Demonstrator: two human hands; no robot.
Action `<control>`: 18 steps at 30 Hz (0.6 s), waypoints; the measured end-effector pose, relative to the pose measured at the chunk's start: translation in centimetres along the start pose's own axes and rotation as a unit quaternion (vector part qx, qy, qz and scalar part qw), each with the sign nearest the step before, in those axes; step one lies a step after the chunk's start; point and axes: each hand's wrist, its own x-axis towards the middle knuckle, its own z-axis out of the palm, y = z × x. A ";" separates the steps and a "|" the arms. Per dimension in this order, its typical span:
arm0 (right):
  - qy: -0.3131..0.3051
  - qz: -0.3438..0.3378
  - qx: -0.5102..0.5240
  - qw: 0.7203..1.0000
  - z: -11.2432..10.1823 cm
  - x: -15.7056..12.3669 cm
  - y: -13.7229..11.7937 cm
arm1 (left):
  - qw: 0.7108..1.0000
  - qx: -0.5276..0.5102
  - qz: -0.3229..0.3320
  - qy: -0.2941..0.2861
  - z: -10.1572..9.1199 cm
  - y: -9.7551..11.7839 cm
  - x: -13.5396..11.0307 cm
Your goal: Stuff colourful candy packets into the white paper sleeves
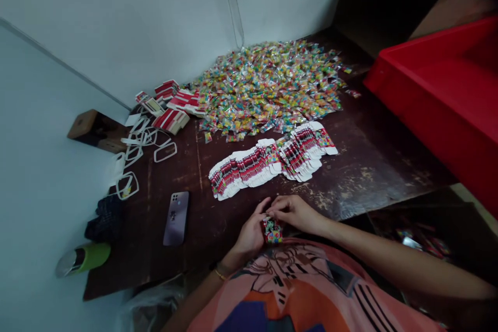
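A small red, printed candy box (273, 230) is held close to the front of my shirt, below the table's front edge. My left hand (251, 232) grips it along its left side. The fingers of my right hand (298, 213) are closed at its upper end, and the fingertips hide that end. Just beyond my hands, a long overlapping row of flat, unfilled-looking boxes (249, 167) with white flaps lies on the table. Behind that row spreads a big heap of small clear packets (268, 88) with colourful candies inside.
A purple phone (176, 219) lies on the dark table (210, 223). Leftward are white loops (165, 151), stacked red-and-white cards (171, 120), a brown box (101, 130), dark cloth (103, 219) and a green bottle (93, 257). A red bin (420, 104) stands right, with an open carton (389, 5) behind.
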 end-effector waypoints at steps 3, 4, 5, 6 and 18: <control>-0.018 0.021 0.022 0.999 -0.5 0.6 0.6 | 0.999 0.026 -0.014 -0.039 -0.9 -0.2 -0.3; -0.025 0.028 0.026 0.999 -0.7 0.8 0.7 | 0.997 0.045 -0.018 -0.053 -1.1 -0.2 -0.2; -0.031 0.034 0.030 0.999 -0.8 0.9 0.7 | 0.996 0.063 -0.019 -0.066 -1.3 -0.2 -0.1; -0.036 0.039 0.032 0.998 -1.0 1.0 0.6 | 0.994 0.077 -0.019 -0.080 -1.5 -0.3 0.0; -0.062 0.092 0.046 0.993 -1.8 1.9 1.7 | 0.980 0.159 -0.016 -0.119 -1.2 0.1 0.3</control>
